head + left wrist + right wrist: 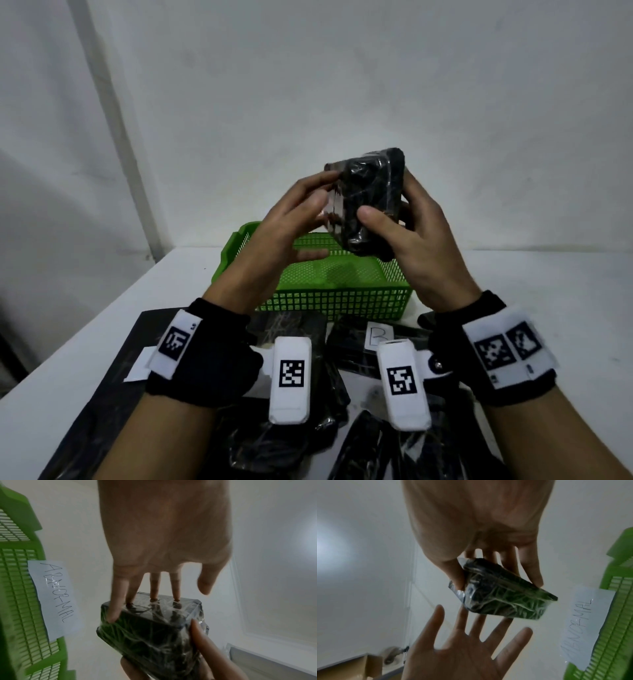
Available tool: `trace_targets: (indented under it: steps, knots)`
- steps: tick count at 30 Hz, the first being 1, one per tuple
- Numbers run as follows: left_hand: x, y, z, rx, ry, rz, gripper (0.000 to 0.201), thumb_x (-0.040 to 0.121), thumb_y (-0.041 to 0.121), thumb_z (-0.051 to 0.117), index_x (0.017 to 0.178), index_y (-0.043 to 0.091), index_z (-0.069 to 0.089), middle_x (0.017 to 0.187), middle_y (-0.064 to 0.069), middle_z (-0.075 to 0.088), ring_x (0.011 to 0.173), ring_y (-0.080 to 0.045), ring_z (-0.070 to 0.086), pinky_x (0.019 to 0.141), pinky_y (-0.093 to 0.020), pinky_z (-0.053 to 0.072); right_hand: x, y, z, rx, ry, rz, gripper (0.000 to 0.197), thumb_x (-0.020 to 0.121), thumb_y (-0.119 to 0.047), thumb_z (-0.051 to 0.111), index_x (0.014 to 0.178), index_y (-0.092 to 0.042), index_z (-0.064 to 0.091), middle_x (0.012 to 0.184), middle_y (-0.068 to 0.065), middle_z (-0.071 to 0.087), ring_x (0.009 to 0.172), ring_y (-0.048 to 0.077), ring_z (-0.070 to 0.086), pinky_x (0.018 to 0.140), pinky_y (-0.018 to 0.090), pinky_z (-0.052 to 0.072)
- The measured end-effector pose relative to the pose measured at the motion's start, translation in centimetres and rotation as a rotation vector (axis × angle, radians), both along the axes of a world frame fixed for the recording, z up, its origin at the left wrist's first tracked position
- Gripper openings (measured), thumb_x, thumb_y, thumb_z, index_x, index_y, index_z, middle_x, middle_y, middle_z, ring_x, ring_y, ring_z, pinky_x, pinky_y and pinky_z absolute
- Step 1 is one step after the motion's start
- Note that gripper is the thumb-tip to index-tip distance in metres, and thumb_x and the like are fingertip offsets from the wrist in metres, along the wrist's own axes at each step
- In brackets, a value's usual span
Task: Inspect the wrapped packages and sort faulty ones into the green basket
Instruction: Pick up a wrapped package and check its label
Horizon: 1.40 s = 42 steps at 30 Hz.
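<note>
A black package wrapped in clear film (371, 202) is held up above the green mesh basket (335, 301). My right hand (390, 226) grips it, thumb on the near face and fingers behind. My left hand (318, 212) has straight fingers whose tips touch the package's left side. In the left wrist view the fingertips (176, 599) rest on the package (150, 632). The right wrist view shows the package (501, 595) pinched, with the left palm (467, 649) spread beside it. The basket (17, 588) carries a paper label reading ABNORMAL (54, 595).
Several more black wrapped packages (298, 342) lie on a black mat (113, 394) near the white table's front edge, one beside a paper marked B (378, 337). A wall stands close behind the basket. A cardboard box (351, 668) sits on the floor.
</note>
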<state>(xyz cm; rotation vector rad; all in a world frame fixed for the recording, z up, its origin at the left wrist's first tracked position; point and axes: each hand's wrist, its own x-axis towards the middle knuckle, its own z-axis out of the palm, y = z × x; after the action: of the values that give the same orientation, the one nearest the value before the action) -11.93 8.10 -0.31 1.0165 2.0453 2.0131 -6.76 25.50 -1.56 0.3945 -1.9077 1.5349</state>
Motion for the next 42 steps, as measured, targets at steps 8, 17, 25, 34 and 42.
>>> trace_targets:
  steps: [8, 17, 25, 34, 42]
  knots:
    - [-0.5, -0.6, -0.3, 0.071, -0.12, 0.08, 0.05, 0.088, 0.047, 0.068, 0.134, 0.035, 0.054, 0.131, 0.005, 0.063, 0.104, -0.021, 0.072, 0.076, -0.036, 0.06, 0.4, -0.8, -0.2, -0.018, -0.145, 0.217, 0.046, 0.089, -0.039, 0.063, 0.133, -0.03, 0.052, 0.138, -0.006, 0.06, 0.123, 0.013, 0.063, 0.088, 0.033, 0.057]
    - [0.3, 0.2, -0.4, -0.087, 0.128, -0.055, 0.065, 0.081, 0.048, 0.07, 0.14, 0.041, 0.043, 0.143, 0.006, 0.052, 0.116, -0.015, 0.065, 0.092, -0.04, 0.055, -0.2, 0.7, 0.0, -0.281, -0.159, 0.138, 0.062, 0.074, -0.024, 0.059, 0.135, -0.021, 0.049, 0.105, 0.0, 0.074, 0.088, 0.016, 0.073, 0.075, 0.038, 0.057]
    - [-0.3, -0.9, -0.2, -0.147, 0.426, 0.105, 0.071, 0.086, 0.02, 0.076, 0.14, 0.046, 0.039, 0.146, 0.031, 0.041, 0.137, 0.004, 0.04, 0.1, -0.029, 0.048, 1.2, 1.0, 1.0, -0.007, -0.105, 0.154, 0.076, 0.076, -0.033, 0.075, 0.144, -0.025, 0.043, 0.133, -0.004, 0.063, 0.127, 0.018, 0.06, 0.109, 0.052, 0.045]
    - [0.1, -0.5, -0.3, -0.079, 0.326, 0.043, 0.042, 0.092, 0.022, 0.064, 0.129, 0.036, 0.05, 0.149, 0.016, 0.048, 0.127, -0.005, 0.057, 0.101, -0.037, 0.054, 0.0, 0.2, 0.6, -0.161, 0.034, 0.051, 0.056, 0.093, 0.0, 0.062, 0.147, -0.007, 0.048, 0.135, 0.006, 0.064, 0.116, 0.009, 0.066, 0.088, 0.029, 0.057]
    - [0.6, -0.3, 0.9, 0.069, 0.062, 0.032, 0.051, 0.092, 0.049, 0.057, 0.14, 0.035, 0.044, 0.136, 0.0, 0.058, 0.096, -0.028, 0.074, 0.08, -0.038, 0.061, 0.9, 0.9, 0.7, 0.148, 0.168, 0.015, 0.062, 0.089, 0.011, 0.061, 0.145, -0.013, 0.053, 0.136, 0.002, 0.063, 0.129, 0.012, 0.059, 0.109, 0.034, 0.047]
